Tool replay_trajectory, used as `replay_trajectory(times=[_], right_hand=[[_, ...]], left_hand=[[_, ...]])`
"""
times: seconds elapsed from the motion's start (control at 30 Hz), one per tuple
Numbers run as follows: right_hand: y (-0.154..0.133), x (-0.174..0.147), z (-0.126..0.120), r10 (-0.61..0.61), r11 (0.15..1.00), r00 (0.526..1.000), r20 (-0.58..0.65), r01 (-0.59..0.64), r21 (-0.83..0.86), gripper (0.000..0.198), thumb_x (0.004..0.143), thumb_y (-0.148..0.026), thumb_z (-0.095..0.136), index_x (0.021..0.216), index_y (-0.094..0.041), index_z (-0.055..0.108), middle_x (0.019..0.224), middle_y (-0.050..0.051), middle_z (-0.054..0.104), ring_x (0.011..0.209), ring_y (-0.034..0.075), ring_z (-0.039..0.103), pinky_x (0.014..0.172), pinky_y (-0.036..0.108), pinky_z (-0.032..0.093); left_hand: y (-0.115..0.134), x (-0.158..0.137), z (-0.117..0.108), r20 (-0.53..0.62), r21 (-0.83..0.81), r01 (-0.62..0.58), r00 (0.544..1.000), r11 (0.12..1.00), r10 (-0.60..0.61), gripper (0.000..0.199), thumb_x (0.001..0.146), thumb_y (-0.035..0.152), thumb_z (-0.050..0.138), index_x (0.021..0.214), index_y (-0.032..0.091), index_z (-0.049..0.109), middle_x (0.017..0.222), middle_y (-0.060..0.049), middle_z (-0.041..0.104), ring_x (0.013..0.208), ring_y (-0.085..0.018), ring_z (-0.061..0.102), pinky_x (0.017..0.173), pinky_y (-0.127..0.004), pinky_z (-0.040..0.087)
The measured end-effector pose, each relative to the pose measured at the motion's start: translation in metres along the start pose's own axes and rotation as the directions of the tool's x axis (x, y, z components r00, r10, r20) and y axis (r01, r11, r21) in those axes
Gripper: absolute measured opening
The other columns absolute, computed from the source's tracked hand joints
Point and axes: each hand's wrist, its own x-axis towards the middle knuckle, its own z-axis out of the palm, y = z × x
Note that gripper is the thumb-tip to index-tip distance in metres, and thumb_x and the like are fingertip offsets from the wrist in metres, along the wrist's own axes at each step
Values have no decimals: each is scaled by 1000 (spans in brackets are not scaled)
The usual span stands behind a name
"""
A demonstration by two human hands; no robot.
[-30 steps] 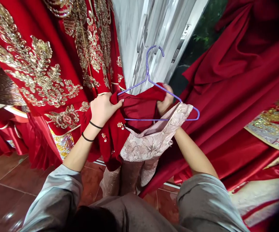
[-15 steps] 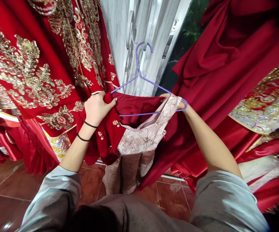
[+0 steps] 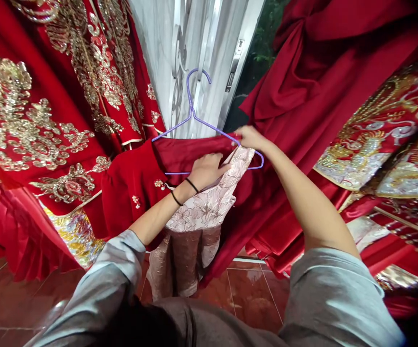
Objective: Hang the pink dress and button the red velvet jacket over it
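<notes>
Right hand [image 3: 251,138] pinches the edge of the red jacket [image 3: 131,176] beside the right arm of the purple hanger [image 3: 192,111]. My left hand [image 3: 207,171] lies at the strap of the pale floral dress [image 3: 209,209]; whether it grips, I can't tell. The jacket's left shoulder covers the hanger. I'd judge this as settling the jacket; next calls for easing its right shoulder over the strap.

Purple thin-wire clothes hanger [image 3: 192,111]: upright, hook up, right tip bare. Red velvet jacket [image 3: 140,168], puffed sleeve, jewelled flower-shaped buttons: over hanger's left shoulder, front open, its back stretched behind the wire to the right. Pale pink floral-patterned fabric dress [image 3: 209,214]: right strap over hanger's right arm, bodice slumped, skirt hanging in folds below.
</notes>
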Motion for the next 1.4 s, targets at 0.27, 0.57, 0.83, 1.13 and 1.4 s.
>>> replay_trajectory(times=[0.27,0.57,0.83,1.13,1.4], right_hand=[[9,-30,-30,47,932,990,-134,-91,-351,29,74,-12,48,94,-14,69,84,12,67,90,28,62,88,44,50],[-82,-123,-24,341,741,875,-344,-475,-475,32,80,-19,50,103,-11,71,86,18,68,87,32,65,79,44,49],[-164,-178,85,326,873,940,103,-258,-414,47,94,-34,49,135,-11,53,92,14,74,82,29,71,68,35,50],[-145,-206,135,259,882,950,-177,-307,-358,25,97,-29,47,84,-17,64,77,6,70,67,20,69,55,25,41],[-151,-216,204,-12,1000,723,-691,9,-8,16,93,-23,59,104,-13,64,91,8,73,80,15,70,74,23,55]], left_hand=[[-32,17,22,28,117,71,997,991,-75,51,98,55,36,103,21,73,100,-13,74,94,-27,69,74,-32,45],[-32,9,30,-26,90,67,998,994,-65,42,100,43,40,95,21,75,95,-9,75,90,-24,69,70,-30,43],[-30,5,31,-68,13,-13,998,1000,13,32,98,16,40,98,14,71,99,-11,71,94,-22,66,81,-29,47],[-51,-116,15,-816,145,132,576,981,43,22,88,31,62,104,17,62,94,-10,63,90,-24,57,86,-38,40],[-95,-139,47,-633,110,558,677,823,-375,71,80,51,69,131,6,49,128,-27,51,115,-41,50,94,-51,38]])
